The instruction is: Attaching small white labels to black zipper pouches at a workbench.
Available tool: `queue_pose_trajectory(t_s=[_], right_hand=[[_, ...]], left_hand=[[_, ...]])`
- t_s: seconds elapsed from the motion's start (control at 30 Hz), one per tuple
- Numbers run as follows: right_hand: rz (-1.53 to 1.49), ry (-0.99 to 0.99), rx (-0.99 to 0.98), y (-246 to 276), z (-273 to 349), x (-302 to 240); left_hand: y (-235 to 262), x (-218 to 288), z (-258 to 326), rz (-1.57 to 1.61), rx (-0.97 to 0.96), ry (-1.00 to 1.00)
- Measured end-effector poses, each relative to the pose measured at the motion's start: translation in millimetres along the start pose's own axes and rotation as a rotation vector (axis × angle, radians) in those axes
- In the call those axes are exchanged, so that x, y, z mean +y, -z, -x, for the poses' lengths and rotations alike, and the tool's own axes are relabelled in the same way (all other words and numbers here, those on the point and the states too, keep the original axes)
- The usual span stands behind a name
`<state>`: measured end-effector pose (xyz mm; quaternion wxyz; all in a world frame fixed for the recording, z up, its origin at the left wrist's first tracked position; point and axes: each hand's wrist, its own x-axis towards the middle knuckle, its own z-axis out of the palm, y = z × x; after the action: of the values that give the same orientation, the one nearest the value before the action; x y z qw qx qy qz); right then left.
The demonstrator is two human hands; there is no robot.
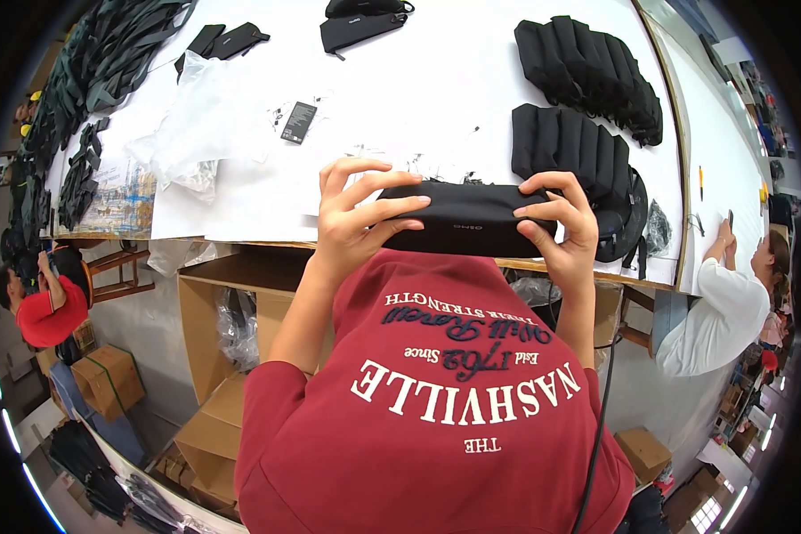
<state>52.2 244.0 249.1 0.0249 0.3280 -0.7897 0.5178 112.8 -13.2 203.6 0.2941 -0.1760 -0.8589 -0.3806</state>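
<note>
A black zip-style fabric pouch (472, 233), long and boxy with a small pale mark on its side, is held level between my two hands at the table's near edge. My left hand (351, 209) grips its left end, fingers over the top and thumb below. The right end is pinched by my right hand (561, 222) in the same way. Just beyond the pouch, dark thread scraps (436, 172) lie on the white tabletop (400, 107). What the far side of the pouch looks like is hidden.
Rows of black pouches (587, 67) stand at the far right. Flat black pouches (360, 31) lie at the back. Dark straps (107, 53) pile up at left beside clear plastic bags (196, 116). A small black labelled rectangle (299, 123) lies mid-table. Cardboard boxes (218, 427) stand below.
</note>
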Motion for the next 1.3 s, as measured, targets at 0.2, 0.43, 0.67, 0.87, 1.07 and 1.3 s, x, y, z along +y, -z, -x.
queue_pose_trajectory(t_s=[0.2,0.43,0.67,0.87,1.07,1.3], right_hand=[[0.026,-0.056,-0.099,6,4,-9],[0.014,-0.143,-0.238,3,33,-29],[-0.238,-0.513,-0.033,-4,39,-40],[0.083,-0.444,-0.11,-1,41,-38],[0.092,-0.466,-0.173,15,40,-30],[-0.07,-0.496,-0.326,27,40,-20]], left_hand=[[13,3,-9,0.052,-0.141,0.039],[25,5,-3,0.713,-0.615,0.654],[24,20,-3,0.624,-0.61,0.732],[20,23,3,0.591,-0.514,0.681],[23,34,7,0.547,-0.533,0.701],[22,33,-2,0.454,-0.567,0.566]])
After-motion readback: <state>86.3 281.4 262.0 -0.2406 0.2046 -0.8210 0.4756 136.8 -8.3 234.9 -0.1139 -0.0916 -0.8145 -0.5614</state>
